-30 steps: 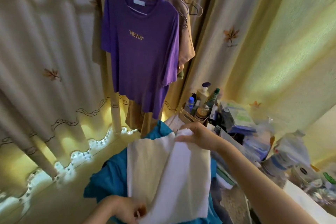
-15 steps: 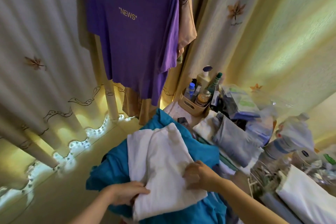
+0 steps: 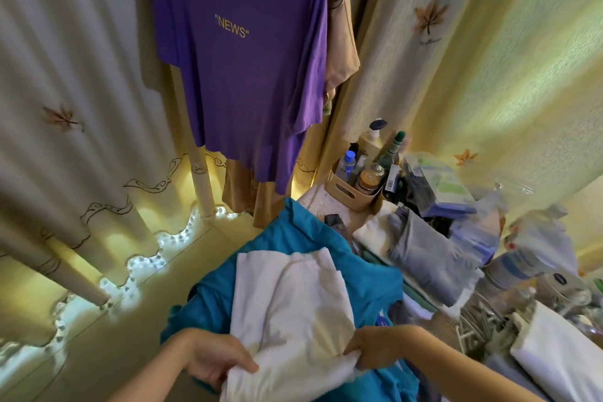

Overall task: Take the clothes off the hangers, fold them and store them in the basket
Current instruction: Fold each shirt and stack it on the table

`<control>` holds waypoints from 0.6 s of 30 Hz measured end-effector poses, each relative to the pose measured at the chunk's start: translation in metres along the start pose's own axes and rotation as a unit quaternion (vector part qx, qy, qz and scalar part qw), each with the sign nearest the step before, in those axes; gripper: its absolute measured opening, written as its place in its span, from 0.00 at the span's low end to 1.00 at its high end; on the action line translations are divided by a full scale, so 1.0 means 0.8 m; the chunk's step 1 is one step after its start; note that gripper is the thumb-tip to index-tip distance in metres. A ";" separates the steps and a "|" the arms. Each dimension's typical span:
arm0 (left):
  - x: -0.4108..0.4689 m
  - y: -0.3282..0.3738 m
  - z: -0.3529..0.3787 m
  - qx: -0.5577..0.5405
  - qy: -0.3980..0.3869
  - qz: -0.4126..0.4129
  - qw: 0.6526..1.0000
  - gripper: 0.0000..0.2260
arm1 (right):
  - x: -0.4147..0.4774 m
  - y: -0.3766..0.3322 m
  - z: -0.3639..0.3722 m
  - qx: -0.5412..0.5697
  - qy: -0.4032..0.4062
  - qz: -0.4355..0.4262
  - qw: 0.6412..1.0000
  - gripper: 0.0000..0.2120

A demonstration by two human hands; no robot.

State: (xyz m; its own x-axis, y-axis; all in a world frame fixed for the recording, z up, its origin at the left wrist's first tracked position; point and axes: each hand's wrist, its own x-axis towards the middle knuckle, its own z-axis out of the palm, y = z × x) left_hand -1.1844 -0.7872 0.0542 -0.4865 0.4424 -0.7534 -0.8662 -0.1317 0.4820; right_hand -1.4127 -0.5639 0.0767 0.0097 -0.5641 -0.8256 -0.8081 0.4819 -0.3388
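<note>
Pinching our folded white cloth garment [image 3: 293, 297], left hand [image 3: 215, 359] at 7 o'clock, right hand [image 3: 375, 349] at 5, probably so the fold won't flop open.

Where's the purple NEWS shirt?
The purple shirt hangs top centre of the head view, in front of a tan garment, above the teal cloth.

I counted two hands, a left hand [image 3: 215, 357] and a right hand [image 3: 375, 349], one folded white cloth [image 3: 293, 303], one teal fabric garment [image 3: 368, 277], one purple "NEWS" T-shirt [image 3: 248, 91], one tan garment [image 3: 342, 52], one beige plastic caddy [image 3: 346, 194], one grey folded cloth [image 3: 424, 258]
</note>
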 end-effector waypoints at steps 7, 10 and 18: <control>-0.053 0.048 -0.058 -0.152 0.202 0.186 0.950 0.17 | 0.005 0.001 -0.088 0.262 0.090 0.046 0.960 0.03; -0.034 0.057 -0.072 -0.177 0.314 0.207 0.909 0.20 | 0.027 0.007 -0.078 0.403 0.291 0.105 0.861 0.10; 0.034 0.040 -0.069 0.094 0.522 0.037 0.847 0.42 | 0.082 -0.006 -0.015 0.388 0.373 0.285 0.793 0.20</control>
State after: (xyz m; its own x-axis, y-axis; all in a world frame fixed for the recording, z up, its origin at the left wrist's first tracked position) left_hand -1.2314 -0.8286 0.0245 -0.4601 -0.5986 -0.6558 -0.8429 0.0622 0.5345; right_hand -1.4151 -0.6118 0.0296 -0.8122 -0.2055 -0.5459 0.0536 0.9056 -0.4207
